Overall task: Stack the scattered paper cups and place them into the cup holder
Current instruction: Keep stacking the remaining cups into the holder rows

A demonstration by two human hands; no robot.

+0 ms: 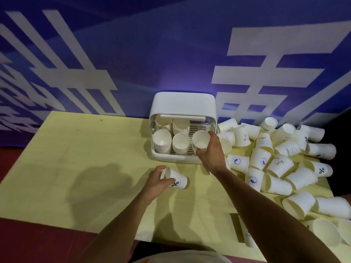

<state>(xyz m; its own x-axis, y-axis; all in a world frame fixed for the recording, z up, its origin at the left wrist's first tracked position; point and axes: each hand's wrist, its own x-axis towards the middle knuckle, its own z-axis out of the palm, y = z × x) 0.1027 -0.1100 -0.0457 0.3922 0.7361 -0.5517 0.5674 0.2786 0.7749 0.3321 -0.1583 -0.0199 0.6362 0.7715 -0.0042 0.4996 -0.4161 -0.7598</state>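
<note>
A white cup holder (182, 100) with its lid up stands at the back of the yellow table (76, 158). Several stacks of paper cups (162, 139) fill its tray. My right hand (210, 150) grips a stack of cups (201, 139) at the tray's front right corner. In front of the holder my left hand (156, 182) holds a single cup with a percent mark (177, 180) lying on its side, its mouth pointing left.
A heap of several loose paper cups (281, 162) covers the right part of the table, most lying on their sides. More cups (326, 232) lie at the near right edge. A blue banner wall (171, 44) rises right behind the table.
</note>
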